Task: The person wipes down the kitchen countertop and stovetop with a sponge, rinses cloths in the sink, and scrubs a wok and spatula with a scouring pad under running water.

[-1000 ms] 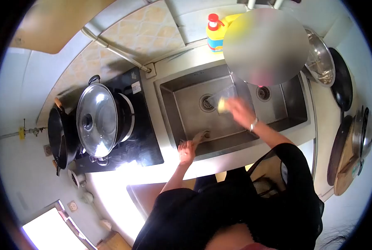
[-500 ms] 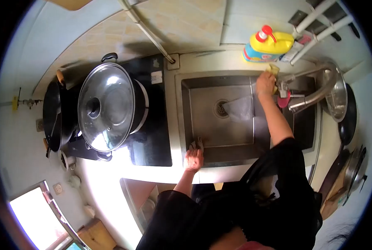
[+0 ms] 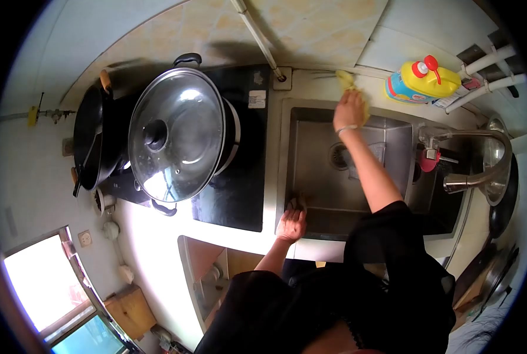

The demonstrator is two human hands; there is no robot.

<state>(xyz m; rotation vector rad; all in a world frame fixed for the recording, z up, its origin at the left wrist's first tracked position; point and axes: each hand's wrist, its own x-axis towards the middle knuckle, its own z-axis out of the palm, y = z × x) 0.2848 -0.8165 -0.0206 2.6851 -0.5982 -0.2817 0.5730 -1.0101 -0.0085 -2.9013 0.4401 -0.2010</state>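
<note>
My right hand (image 3: 350,110) is closed on a yellow cloth (image 3: 345,79), pressed against the counter strip behind the sink. Part of the cloth shows past the fingertips and along the hand's right side. At the near left corner of the steel sink (image 3: 387,123), my left hand (image 3: 291,224) rests with its fingers curled over the edge; the fingertips are partly hidden. Beneath my right forearm, a pale translucent sheet (image 3: 377,156) lies in the basin beside the drain (image 3: 338,156).
A yellow jug (image 3: 434,82) with a red pump stands behind the sink. The faucet (image 3: 470,180) arches over the right side. To the left, a lidded pot (image 3: 183,138) sits on the black stove (image 3: 245,177), with a wok (image 3: 89,138) beyond. Pans hang at the right.
My right hand has slid left along the counter behind the sink with the yellow cloth, away from the faucet. My left hand stays at the near left corner. The whole view has shifted.
</note>
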